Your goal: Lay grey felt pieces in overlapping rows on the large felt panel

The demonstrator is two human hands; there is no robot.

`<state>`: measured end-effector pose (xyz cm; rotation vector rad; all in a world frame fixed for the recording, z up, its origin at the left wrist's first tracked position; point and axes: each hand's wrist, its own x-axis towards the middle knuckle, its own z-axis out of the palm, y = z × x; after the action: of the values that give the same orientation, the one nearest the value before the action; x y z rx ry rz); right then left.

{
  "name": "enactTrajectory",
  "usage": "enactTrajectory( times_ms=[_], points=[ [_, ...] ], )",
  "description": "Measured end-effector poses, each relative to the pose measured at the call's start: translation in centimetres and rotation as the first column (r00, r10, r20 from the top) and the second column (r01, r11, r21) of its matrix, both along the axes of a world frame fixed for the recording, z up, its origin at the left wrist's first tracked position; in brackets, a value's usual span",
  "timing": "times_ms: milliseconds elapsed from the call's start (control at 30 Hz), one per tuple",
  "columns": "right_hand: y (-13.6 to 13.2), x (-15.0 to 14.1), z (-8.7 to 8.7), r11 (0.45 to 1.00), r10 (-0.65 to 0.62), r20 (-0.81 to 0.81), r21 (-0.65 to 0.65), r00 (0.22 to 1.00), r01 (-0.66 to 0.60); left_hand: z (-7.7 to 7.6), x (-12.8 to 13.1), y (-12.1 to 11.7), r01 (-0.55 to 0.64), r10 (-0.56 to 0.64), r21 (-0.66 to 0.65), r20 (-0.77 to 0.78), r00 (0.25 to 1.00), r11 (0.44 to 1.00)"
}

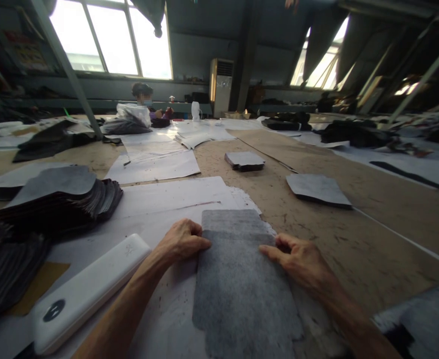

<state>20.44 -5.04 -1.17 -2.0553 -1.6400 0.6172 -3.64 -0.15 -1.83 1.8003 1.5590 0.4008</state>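
A grey cut fabric panel (242,289) with notched edges lies in front of me; whether it is one layer or a stack, I cannot tell. At its upper left edge is my left hand (184,240), closed, with the thumb on the panel's border and the other fingers curled. My right hand (292,254) pinches the opposite edge at about the same height, its thumb on top. Both hands' fingertips are partly hidden at the edges. White paper (167,199) is spread under the panel's left side.
To the left lie a long white power bank (88,294) and thick stacks of dark-edged grey panels (58,199). Two smaller stacks, one small (245,160) and one wider (317,189), rest on the brown table covering (391,229). A person (144,94) sits across the table.
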Motion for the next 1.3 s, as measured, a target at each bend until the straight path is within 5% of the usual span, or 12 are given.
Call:
enactTrajectory(
  times_ms=[467, 900, 1300],
  points=[
    [0.11, 0.58, -0.25, 0.995, -0.041, -0.165, -0.099, 0.985, 0.024, 0.00, 0.43, 0.01, -0.057, 0.055, -0.043, -0.044, 0.997, 0.997],
    [0.41, 0.31, 0.06, 0.989, -0.090, -0.025, -0.124, 0.996, 0.086, -0.11, 0.63, 0.00, -0.147, 0.140, -0.070, -0.104, 0.985, 0.987],
    [0.28, 0.40, -0.30, 0.994, -0.074, -0.039, -0.079, 0.996, 0.071, 0.30, 0.69, -0.07, -0.090, 0.078, -0.062, -0.176, 0.981, 0.994]
  ],
)
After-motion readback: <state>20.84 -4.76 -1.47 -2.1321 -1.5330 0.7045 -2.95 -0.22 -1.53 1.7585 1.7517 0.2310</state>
